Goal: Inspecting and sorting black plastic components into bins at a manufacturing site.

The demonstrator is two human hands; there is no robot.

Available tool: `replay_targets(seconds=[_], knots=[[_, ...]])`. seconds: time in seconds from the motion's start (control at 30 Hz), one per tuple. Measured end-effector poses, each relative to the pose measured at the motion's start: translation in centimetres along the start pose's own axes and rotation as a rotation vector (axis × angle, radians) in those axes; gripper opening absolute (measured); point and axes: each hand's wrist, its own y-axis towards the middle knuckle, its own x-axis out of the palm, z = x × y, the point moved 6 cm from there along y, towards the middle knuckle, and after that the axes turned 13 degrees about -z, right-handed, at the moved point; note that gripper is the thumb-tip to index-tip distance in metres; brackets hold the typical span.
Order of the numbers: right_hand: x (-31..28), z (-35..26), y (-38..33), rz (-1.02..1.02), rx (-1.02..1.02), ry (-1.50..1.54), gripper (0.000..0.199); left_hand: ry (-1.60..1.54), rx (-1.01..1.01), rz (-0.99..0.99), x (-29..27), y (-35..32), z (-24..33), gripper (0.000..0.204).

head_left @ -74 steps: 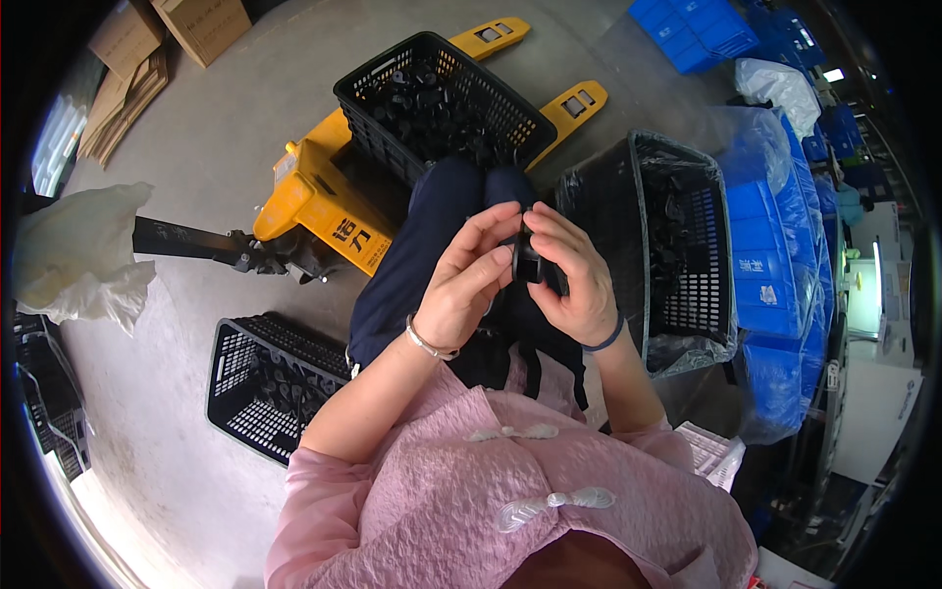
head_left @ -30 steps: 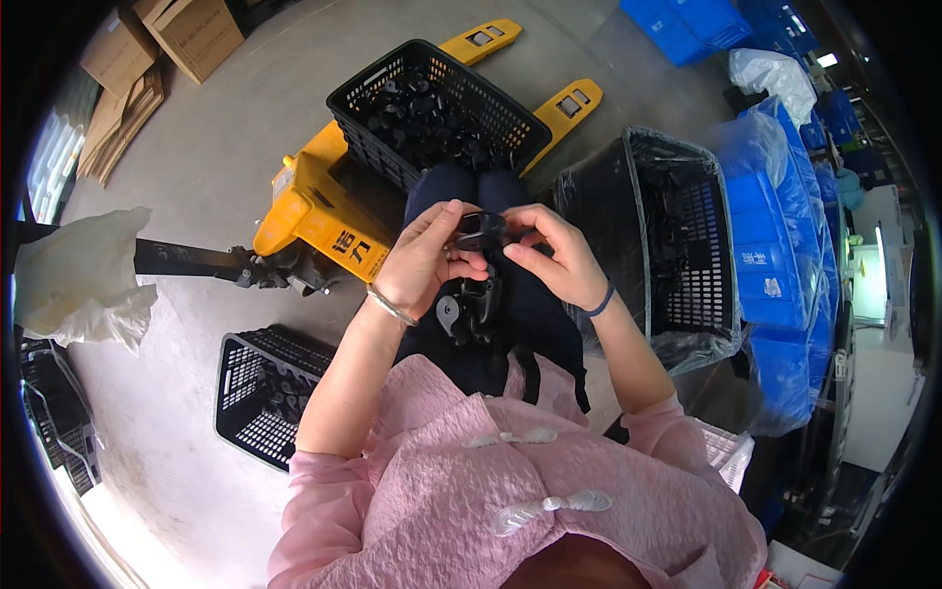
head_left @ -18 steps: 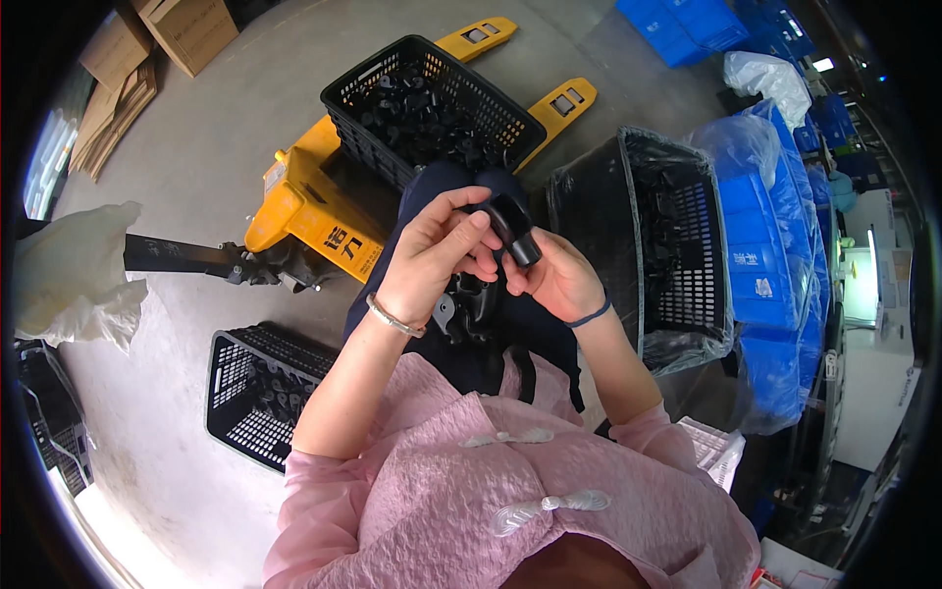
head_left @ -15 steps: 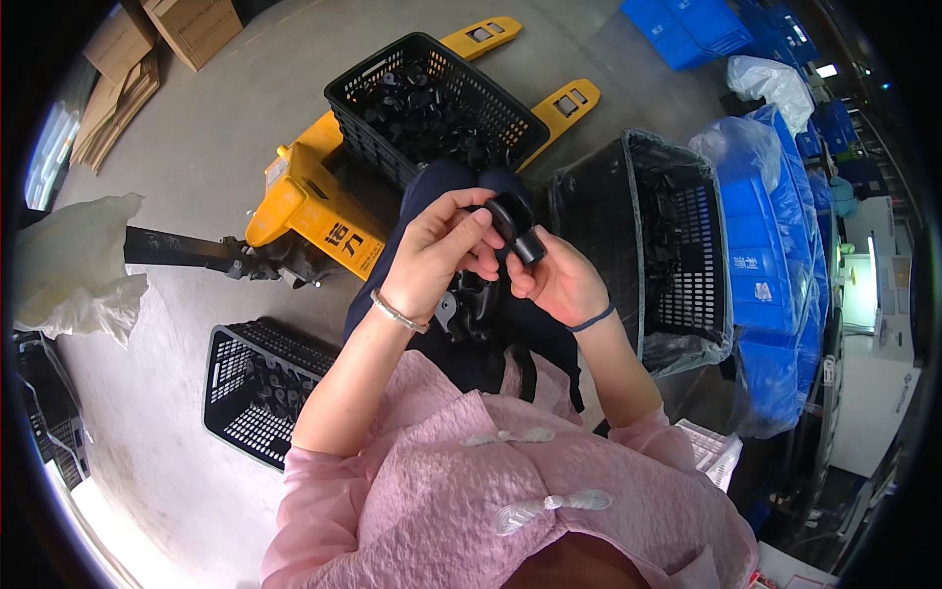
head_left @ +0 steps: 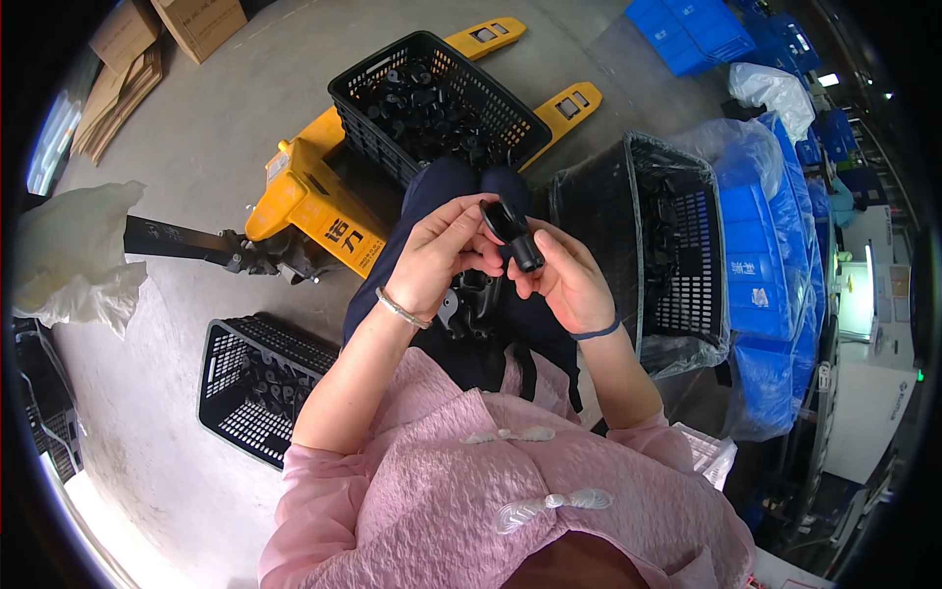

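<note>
Between my two hands, above my lap, is a black plastic part [head_left: 510, 232] with a curved, hood-like end and a short round tube at the other. My left hand [head_left: 439, 247] pinches the curved end between thumb and fingers. With thumb and fingers closed round the tube end, my right hand [head_left: 571, 283] holds the same part from the other side. Below, more black parts [head_left: 479, 300] lie in my lap, one with a grey disc, partly hidden by my hands.
Ahead, a black crate [head_left: 432, 44] of small black parts stands on a yellow pallet jack [head_left: 314, 211]. A bag-lined crate [head_left: 633, 245] is at my right, beside blue bins [head_left: 760, 255]. Another black crate [head_left: 221, 393] sits at left. Cardboard boxes [head_left: 201, 25] stand far left.
The part has turned in my hands, so its curved end now shows an open inner side and its tube end tilts toward me. Both hands keep hold of it.
</note>
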Motion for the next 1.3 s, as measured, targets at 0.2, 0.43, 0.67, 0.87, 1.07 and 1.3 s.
replay_targets(seconds=[0.2, 0.43, 0.67, 0.87, 1.07, 1.3], knots=[[0.0, -0.6, -0.1, 0.023, -0.050, -0.132, 0.036, -0.014, 0.023, 0.000, 0.1, -0.2, 0.1, 0.036], [0.0, -0.7, -0.1, 0.015, -0.044, -0.151, 0.035, -0.009, 0.015, 0.023, 0.1, -0.3, 0.1, 0.040], [-0.5, -1.7, -0.5, 0.131, -0.176, -0.481, 0.031, 0.039, 0.011, 0.022, -0.6, -0.4, -0.3, 0.042], [1.9, -4.8, -1.6, 0.193, -0.394, -1.455, 0.035, -0.048, -0.118, 0.000, -0.4, -0.7, -0.7, 0.041], [0.5, -4.6, -1.4, 0.134, -0.438, -1.017, 0.049, -0.201, 0.068, -0.085, 0.4, -0.9, -0.2, 0.043], [-0.5, -3.6, -0.9, 0.025, -0.281, -0.716, 0.049, -0.039, 0.126, -0.157, 0.8, -0.8, 0.1, 0.051]])
